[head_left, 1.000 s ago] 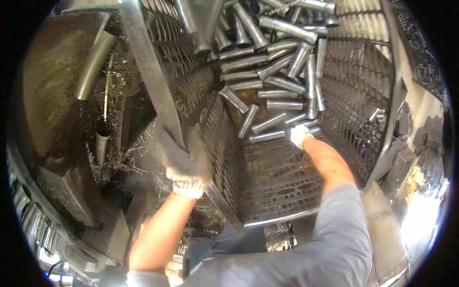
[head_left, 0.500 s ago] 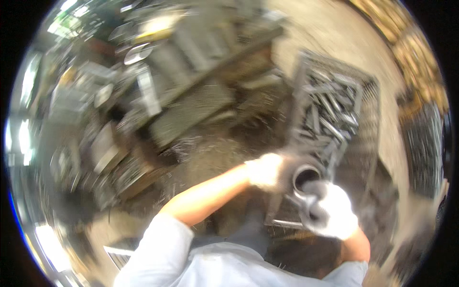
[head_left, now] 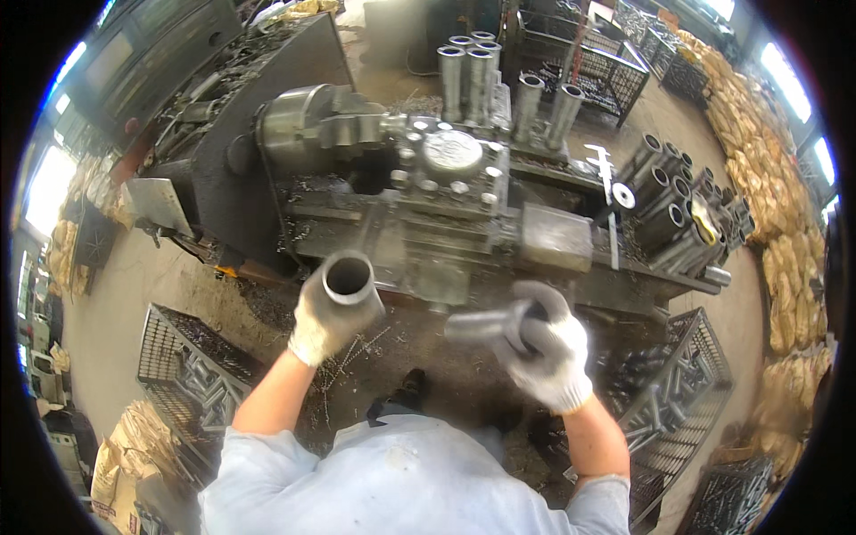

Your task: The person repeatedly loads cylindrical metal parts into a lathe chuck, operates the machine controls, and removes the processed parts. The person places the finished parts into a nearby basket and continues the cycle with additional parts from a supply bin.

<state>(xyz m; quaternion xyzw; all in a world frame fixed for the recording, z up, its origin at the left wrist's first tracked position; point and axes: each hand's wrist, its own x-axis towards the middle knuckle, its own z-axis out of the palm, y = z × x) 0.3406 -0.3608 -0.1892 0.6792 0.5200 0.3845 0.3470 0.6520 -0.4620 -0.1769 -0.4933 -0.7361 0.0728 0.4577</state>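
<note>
At centre, the left hand holds one tube mouth-up; the right hand holds another tube, pointing toward it.

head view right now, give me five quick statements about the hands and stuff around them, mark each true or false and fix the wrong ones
1. The left hand holds a metal tube with its open end showing. True.
2. The right hand is bare. False: it wears a pale glove.
3. Several standing tubes are beyond the round-topped turret. True.
4. The mesh crate at lower left holds sacks. False: it holds metal pieces.
5. The tan sacks are piled along the left edge only. False: a long pile runs along the right side.
</note>
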